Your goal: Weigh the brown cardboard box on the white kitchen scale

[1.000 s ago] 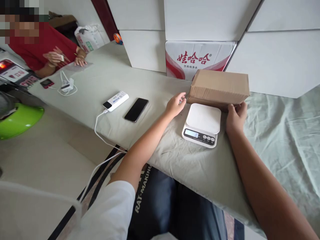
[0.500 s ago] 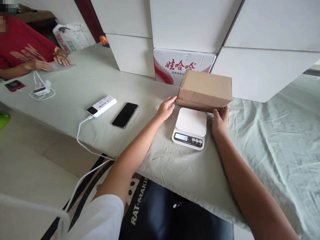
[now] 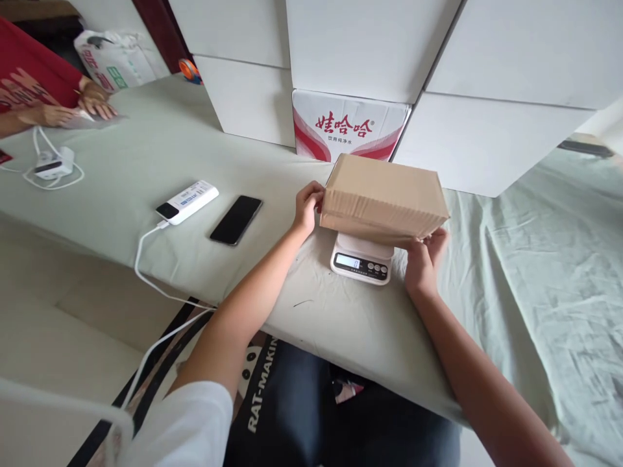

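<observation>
Between my two hands is a brown cardboard box (image 3: 384, 194), held over a white kitchen scale (image 3: 361, 266). My left hand (image 3: 308, 206) is closed on the box's left end. At the lower right corner, my right hand (image 3: 426, 263) grips it with the thumb in front. The box covers most of the weighing plate, whose front edge still shows. A 0 appears on the scale's lit display. Whether the box touches the plate I cannot tell.
Left of the scale lie a black phone (image 3: 236, 220) and a white power bank (image 3: 187, 202) with a cable. Large white cartons (image 3: 360, 45) and a red-and-white printed carton (image 3: 348, 126) stand behind. At far left, another person's hands (image 3: 95, 100) hold thin plastic.
The cardboard box has come up off the cloth and toward me, over the scale's plate. My left hand has closed on its end. The view has shifted slightly.
</observation>
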### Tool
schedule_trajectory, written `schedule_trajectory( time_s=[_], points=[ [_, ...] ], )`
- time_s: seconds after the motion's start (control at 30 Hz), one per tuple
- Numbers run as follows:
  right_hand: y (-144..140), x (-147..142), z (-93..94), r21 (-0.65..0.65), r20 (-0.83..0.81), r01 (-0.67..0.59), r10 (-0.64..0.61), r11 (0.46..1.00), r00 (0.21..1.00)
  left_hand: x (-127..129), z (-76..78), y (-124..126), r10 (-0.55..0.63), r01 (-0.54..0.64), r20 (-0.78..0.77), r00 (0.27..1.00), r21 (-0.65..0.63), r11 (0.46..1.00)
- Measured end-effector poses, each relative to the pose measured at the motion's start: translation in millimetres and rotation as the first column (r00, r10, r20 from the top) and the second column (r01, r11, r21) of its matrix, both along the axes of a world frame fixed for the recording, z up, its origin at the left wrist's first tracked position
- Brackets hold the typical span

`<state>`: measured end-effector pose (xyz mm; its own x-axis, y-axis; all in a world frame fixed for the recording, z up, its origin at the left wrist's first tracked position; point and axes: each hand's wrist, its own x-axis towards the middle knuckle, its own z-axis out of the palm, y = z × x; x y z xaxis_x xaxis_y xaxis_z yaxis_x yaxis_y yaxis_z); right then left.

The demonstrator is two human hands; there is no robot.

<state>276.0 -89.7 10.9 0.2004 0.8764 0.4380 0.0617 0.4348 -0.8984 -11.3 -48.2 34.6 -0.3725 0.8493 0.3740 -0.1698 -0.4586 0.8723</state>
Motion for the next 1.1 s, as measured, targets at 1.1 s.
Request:
schedule_trajectory(
  time_s=[1.1],
  points=[
    [10, 9, -1.2, -0.096, -0.259, 0.291, -0.306, 0.952, 0.916, -7, -7.6, 2, 0.275, -0.271, 0.094, 0.957, -0.051, 0.961]
  ],
)
